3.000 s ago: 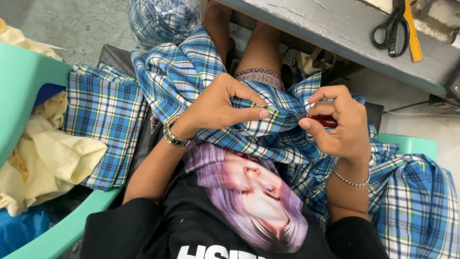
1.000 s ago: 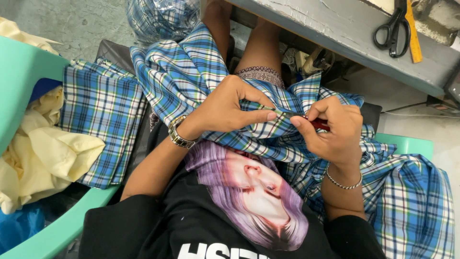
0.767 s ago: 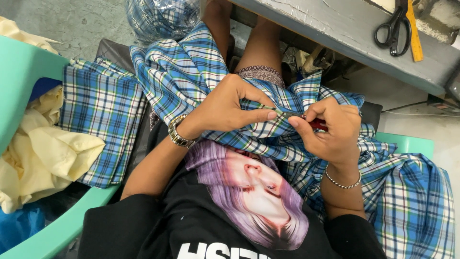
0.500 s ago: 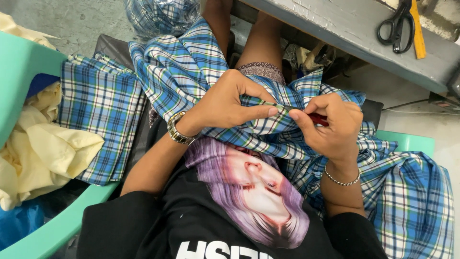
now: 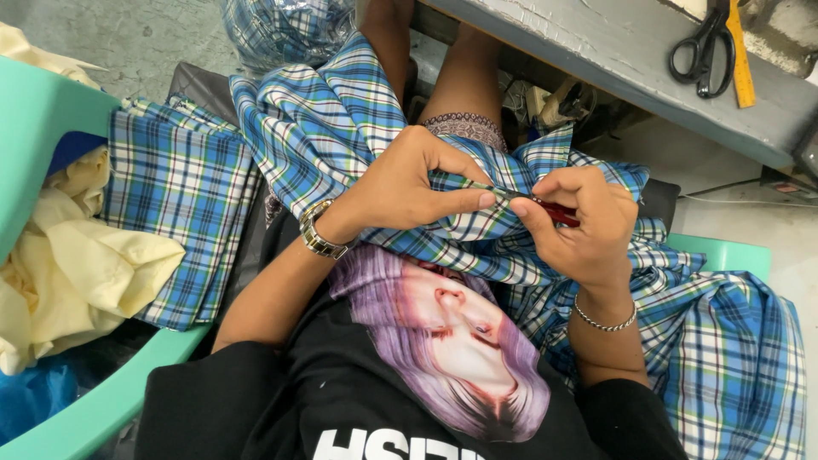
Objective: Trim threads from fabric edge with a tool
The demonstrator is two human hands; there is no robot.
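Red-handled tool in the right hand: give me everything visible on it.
The red-handled tool is small and mostly hidden. Only a short red handle section shows between the fingers of the right hand, plus a thin dark metal tip pointing left. It lies roughly level. The tip meets a fold of the blue plaid fabric that the left hand pinches over the lap. Its exact type, snips or seam ripper, cannot be told.

Black scissors (image 5: 700,53) and a yellow ruler (image 5: 739,53) lie on the grey table (image 5: 613,64); pale yellow cloth (image 5: 81,268) fills the green bin (image 5: 38,128).
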